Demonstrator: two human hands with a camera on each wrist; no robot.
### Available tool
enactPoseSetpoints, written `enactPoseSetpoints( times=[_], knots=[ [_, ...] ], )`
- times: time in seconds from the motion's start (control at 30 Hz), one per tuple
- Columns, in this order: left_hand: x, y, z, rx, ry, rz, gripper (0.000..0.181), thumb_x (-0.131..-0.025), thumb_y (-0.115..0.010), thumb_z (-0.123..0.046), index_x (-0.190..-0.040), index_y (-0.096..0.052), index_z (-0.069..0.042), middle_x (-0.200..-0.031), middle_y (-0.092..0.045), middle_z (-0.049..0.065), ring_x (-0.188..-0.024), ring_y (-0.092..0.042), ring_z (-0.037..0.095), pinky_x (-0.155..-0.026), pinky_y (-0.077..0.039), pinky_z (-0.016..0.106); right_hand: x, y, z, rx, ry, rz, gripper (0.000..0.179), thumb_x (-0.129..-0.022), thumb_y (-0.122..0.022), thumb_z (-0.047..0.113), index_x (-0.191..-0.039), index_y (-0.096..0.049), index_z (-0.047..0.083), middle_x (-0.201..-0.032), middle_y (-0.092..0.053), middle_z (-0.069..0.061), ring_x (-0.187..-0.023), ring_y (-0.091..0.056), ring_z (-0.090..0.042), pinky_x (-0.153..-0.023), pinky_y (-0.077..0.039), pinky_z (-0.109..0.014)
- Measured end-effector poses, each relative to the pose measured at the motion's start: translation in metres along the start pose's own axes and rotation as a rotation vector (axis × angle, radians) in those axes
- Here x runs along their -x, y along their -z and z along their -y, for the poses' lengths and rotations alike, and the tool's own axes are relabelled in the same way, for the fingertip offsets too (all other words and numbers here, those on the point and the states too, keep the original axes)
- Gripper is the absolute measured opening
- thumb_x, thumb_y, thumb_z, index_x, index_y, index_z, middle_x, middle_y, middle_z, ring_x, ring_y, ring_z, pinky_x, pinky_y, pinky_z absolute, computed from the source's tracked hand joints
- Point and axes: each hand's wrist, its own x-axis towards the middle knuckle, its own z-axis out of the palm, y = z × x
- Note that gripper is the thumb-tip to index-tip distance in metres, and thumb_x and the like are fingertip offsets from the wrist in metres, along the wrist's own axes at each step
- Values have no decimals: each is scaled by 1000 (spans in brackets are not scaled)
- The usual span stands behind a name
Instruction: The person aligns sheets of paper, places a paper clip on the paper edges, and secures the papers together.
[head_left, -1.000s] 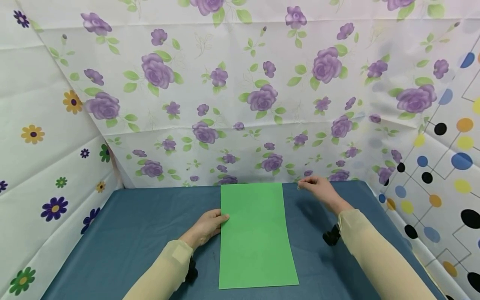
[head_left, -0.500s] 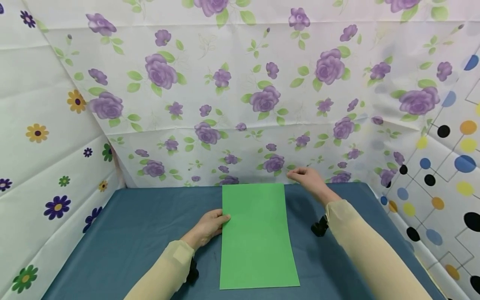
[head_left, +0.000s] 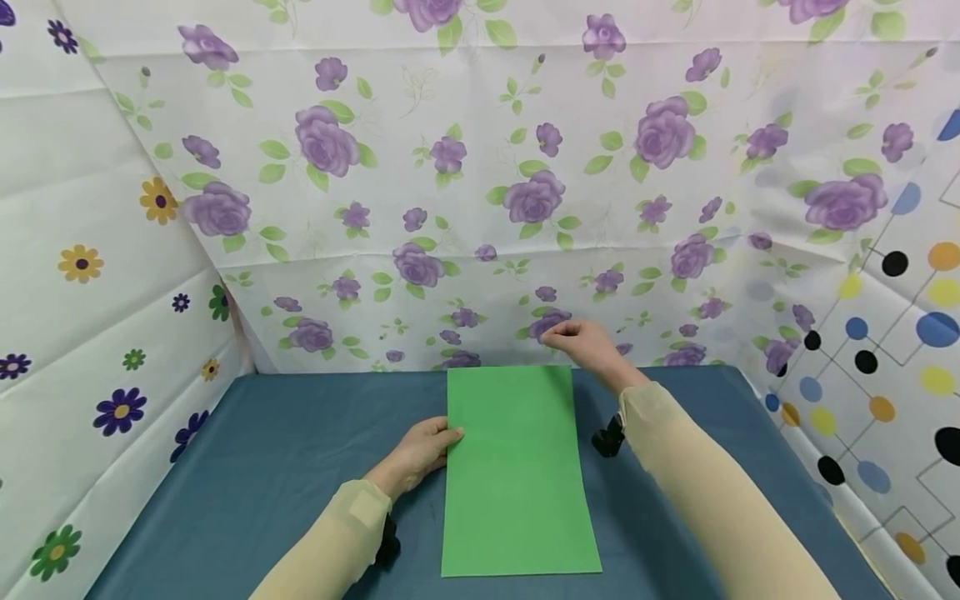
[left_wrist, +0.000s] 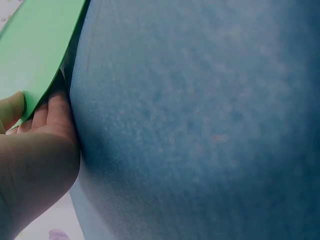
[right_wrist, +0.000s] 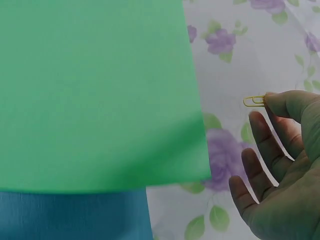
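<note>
A sheet of green paper [head_left: 517, 475] is held by its left edge in my left hand [head_left: 417, 454]. In the left wrist view the thumb lies on top of the sheet and the fingers [left_wrist: 57, 112] are underneath it. My right hand [head_left: 592, 348] is above the sheet's far right corner, apart from it. Between thumb and index finger it pinches a yellow paper clip [right_wrist: 254, 101], plain in the right wrist view. The clip's looped end points toward the paper. The other fingers of that hand are spread and loosely bent.
A dark blue cloth [head_left: 315, 467] covers the table under the paper. Behind it hangs a white curtain with purple roses [head_left: 480, 167]. Patterned sheets close off the left side [head_left: 75, 333] and the right side [head_left: 885, 400]. A black wrist camera [head_left: 608, 437] sits on the right wrist.
My right hand has moved left and slightly upward, from beside the paper to above its far right corner. The left hand and the paper have kept their place.
</note>
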Motion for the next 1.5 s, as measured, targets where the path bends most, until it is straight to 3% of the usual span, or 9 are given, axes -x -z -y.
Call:
enactPoseSetpoints(
  times=[0.13,0.33,0.67,1.13,1.33,1.5],
  knots=[
    [1,0,-1,0,2,-1,39,-111,-50,-19,-142,-53,4,-122,-68,14,-106,-68,26,-92,-56,41,-6,-14,9,-4,27,10,26,-101,-69,29,-115,-74,8,-132,-61,-10,-121,-55,-33,-98,-48,-48],
    [3,2,-1,7,-4,11,38,-111,-50,-19,-142,-53,3,-123,-67,16,-109,-68,29,-93,-56,42,-12,-34,21,-20,48,51,23,-102,-68,27,-115,-75,10,-134,-62,-9,-125,-55,-28,-103,-47,-48],
    [3,1,-2,10,-13,9,37,-111,-50,-18,-142,-53,3,-122,-67,15,-108,-68,27,-94,-56,41,-23,-64,32,-41,78,82,18,-100,-70,24,-110,-76,11,-119,-68,-7,-118,-59,-32,-101,-49,-51],
    [4,2,-4,6,-5,0,36,-110,-52,-20,-139,-55,2,-120,-67,14,-106,-68,25,-92,-57,41,-32,-88,43,48,140,121,19,-100,-70,22,-111,-76,8,-111,-70,-3,-109,-64,-24,-94,-53,-46],
    [3,3,-3,17,-4,3,35,-110,-51,-20,-138,-56,2,-119,-68,14,-104,-69,24,-91,-57,41,-33,-98,48,75,163,118,13,-100,-70,21,-106,-77,12,-106,-71,-2,-109,-65,-29,-88,-54,-45],
    [1,3,0,36,-5,4,37,-110,-52,-20,-140,-56,2,-118,-70,12,-103,-70,24,-89,-58,40,-34,-106,50,96,206,122,14,-100,-70,19,-106,-76,8,-102,-72,-3,-105,-67,-30,-84,-56,-41]
  ],
)
